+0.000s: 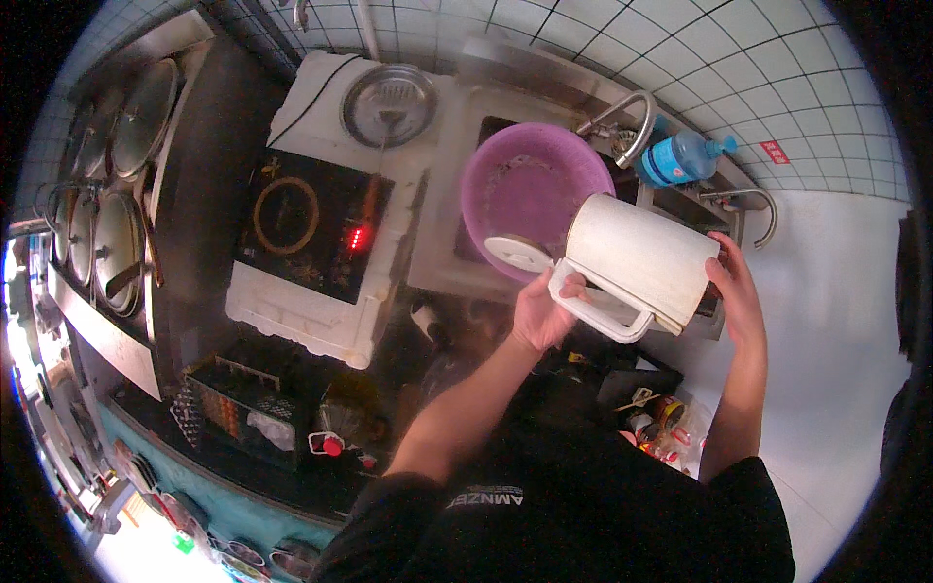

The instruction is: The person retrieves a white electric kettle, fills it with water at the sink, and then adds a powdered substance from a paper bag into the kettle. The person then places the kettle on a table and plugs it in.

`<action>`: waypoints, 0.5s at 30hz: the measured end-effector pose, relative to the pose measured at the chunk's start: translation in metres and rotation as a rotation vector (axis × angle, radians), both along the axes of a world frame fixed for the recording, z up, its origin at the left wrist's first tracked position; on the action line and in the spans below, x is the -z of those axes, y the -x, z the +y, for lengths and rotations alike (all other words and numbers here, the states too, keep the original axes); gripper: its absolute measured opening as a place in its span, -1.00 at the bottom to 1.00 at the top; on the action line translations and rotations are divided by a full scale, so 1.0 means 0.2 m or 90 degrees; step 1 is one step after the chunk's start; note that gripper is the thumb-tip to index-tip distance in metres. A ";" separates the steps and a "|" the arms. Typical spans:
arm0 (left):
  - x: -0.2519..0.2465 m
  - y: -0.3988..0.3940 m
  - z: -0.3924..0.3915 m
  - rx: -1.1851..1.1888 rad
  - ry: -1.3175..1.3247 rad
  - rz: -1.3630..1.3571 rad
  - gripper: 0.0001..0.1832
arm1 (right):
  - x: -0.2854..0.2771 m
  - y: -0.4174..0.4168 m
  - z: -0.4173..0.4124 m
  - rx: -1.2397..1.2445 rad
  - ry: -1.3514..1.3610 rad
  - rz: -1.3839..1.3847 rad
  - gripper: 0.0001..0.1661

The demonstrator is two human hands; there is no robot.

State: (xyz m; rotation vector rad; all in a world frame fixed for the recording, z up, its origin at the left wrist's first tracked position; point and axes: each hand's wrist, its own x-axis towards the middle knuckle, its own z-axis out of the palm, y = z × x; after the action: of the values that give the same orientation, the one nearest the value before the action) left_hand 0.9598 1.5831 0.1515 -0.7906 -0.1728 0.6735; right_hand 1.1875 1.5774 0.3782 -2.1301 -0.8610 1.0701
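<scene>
A white electric kettle (pixel 641 251) is tipped on its side, its mouth toward a purple plastic basin (pixel 477 182) in the sink. Its lid (pixel 519 252) hangs open over the basin's near rim. My left hand (pixel 545 313) grips the top of the kettle's handle, close to the lid hinge. Against the kettle's base, at the other end, my right hand (pixel 736 284) supports it with the fingers partly hidden behind. Inside the basin the bottom looks wet with some pale residue; I cannot tell whether water is running from the kettle.
Beyond the basin is a curved faucet (pixel 645 116), with a blue plastic bottle (pixel 678 159) beside it. An induction cooktop (pixel 313 218) with lit red digits lies left. Behind it sits a round metal dish (pixel 390 106). Pot lids (pixel 120 248) stand on a rack at far left.
</scene>
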 end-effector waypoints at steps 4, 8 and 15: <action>-0.02 0.02 -0.02 0.008 0.004 -0.001 -0.61 | 0.02 -0.02 -0.02 0.006 0.002 0.002 -0.37; -0.03 0.04 -0.01 -0.001 0.022 -0.006 -0.62 | 0.04 0.00 -0.03 0.011 -0.002 0.022 -0.39; -0.05 0.05 -0.02 0.005 0.007 -0.001 -0.62 | 0.09 -0.05 -0.09 0.019 -0.015 0.043 -0.40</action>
State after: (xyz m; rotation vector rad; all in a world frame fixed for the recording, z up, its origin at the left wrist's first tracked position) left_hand 0.9498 1.5794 0.1617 -0.8024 -0.1668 0.6674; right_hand 1.1967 1.5603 0.3596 -2.0693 -0.8043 1.1042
